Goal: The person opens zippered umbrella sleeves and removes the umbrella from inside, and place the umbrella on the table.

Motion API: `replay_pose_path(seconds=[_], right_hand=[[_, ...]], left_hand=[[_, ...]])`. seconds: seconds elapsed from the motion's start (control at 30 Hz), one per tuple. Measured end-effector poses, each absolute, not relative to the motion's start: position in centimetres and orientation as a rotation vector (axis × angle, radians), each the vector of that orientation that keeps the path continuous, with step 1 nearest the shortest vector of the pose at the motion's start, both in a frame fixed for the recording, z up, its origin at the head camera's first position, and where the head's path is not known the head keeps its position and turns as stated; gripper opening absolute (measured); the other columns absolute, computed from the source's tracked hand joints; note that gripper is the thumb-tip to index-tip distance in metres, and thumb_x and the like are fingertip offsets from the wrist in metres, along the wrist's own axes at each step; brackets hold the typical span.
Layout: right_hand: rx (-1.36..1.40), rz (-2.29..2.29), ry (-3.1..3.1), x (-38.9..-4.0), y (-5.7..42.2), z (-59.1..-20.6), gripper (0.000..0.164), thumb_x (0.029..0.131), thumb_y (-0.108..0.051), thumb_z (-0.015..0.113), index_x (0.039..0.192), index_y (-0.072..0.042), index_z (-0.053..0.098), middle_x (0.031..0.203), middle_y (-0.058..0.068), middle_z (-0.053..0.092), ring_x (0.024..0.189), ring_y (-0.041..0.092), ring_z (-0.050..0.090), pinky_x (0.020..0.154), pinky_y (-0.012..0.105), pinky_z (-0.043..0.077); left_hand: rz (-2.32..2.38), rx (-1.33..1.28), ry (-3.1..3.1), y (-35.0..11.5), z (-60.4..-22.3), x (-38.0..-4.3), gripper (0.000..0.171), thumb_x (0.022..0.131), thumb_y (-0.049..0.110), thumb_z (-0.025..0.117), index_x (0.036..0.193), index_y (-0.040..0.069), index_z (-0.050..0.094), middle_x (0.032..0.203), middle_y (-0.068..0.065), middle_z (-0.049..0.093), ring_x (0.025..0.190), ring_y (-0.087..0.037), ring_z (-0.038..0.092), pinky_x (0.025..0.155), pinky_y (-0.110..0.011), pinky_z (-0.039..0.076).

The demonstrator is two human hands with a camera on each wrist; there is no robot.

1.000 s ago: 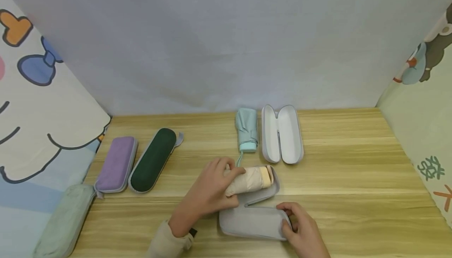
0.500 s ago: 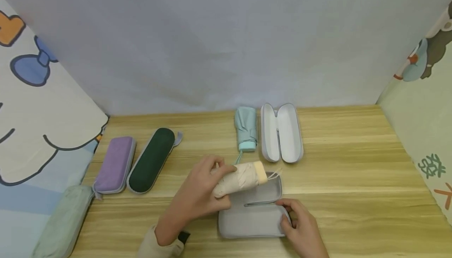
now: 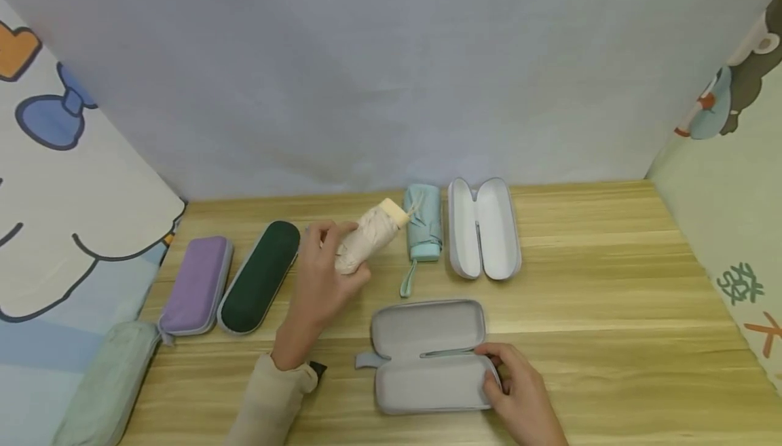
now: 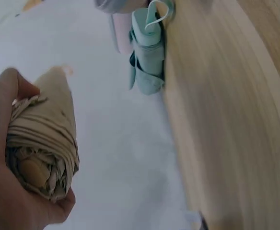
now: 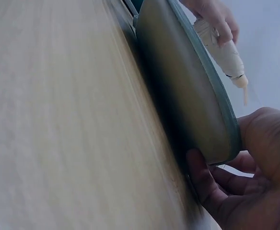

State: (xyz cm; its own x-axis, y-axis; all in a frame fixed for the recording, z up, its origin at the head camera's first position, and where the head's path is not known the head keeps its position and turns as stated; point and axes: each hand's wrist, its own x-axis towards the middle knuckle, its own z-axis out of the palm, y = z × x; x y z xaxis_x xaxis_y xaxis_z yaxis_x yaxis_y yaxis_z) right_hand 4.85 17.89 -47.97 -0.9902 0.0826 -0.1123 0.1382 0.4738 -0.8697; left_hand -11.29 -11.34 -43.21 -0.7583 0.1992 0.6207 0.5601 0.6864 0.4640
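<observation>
My left hand (image 3: 320, 273) grips a folded cream umbrella (image 3: 368, 237) near its lower end, above the table left of the teal umbrella (image 3: 424, 218). A pale yellow handle with a thin cord tops the cream umbrella. In the left wrist view, the rolled fabric end of the cream umbrella (image 4: 44, 143) sits between thumb and fingers. Below, a grey zip case (image 3: 427, 327) lies spread open on the table with a tab at its left. My right hand (image 3: 519, 388) pinches that case's right end; in the right wrist view, fingers curl around the edge of the grey case (image 5: 192, 86).
A white-lined case (image 3: 485, 229) lies unfolded beside the teal umbrella at the back. On the left are a dark green case (image 3: 261, 277), a purple case (image 3: 198, 286) and a pale green case (image 3: 110, 381). Cloth walls (image 3: 391, 79) bound the wooden table (image 3: 611, 296).
My left hand has lifted the cream umbrella out of the grey case and carried it up and left, tilting its handle upward. The right hand stays on the case.
</observation>
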Motion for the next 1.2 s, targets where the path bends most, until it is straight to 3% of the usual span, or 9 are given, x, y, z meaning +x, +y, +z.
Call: replay_pose_path(seconds=[0.77, 1.03, 1.2], right_hand=[[0.040, -1.552, 2.777, 5.1, 17.9, -49.1, 0.045, 0.081, 0.018, 0.067, 0.112, -0.014, 0.070, 0.097, -0.001, 0.065, 0.051, -0.004, 0.038, 0.045, 0.021, 0.040], [0.020, -1.574, 2.761, 5.1, 18.0, -49.1, 0.046, 0.081, 0.018, 0.067, 0.113, -0.015, 0.070, 0.098, -0.002, 0.065, 0.051, -0.004, 0.038, 0.045, 0.021, 0.040], [0.013, -1.585, 2.744, 5.0, 18.3, -48.9, 0.045, 0.083, 0.017, 0.066, 0.114, -0.015, 0.070, 0.099, -0.001, 0.065, 0.050, -0.005, 0.038, 0.044, 0.021, 0.040]], left_hand=[[-1.056, -0.017, -2.628, -9.3, -47.3, -17.6, 0.048, 0.081, 0.020, 0.073, 0.127, 0.010, 0.067, 0.121, -0.024, 0.054, 0.105, -0.043, 0.050, 0.091, -0.054, 0.042], [-0.968, 0.086, -2.794, -8.4, -47.7, -18.6, 0.047, 0.089, 0.024, 0.070, 0.134, 0.013, 0.059, 0.128, -0.025, 0.049, 0.110, -0.044, 0.047, 0.099, -0.059, 0.040], [-0.966, 0.065, -2.877, -7.8, -47.5, -18.6, 0.048, 0.092, 0.025, 0.069, 0.136, 0.013, 0.053, 0.127, -0.026, 0.047, 0.112, -0.045, 0.045, 0.095, -0.059, 0.040]])
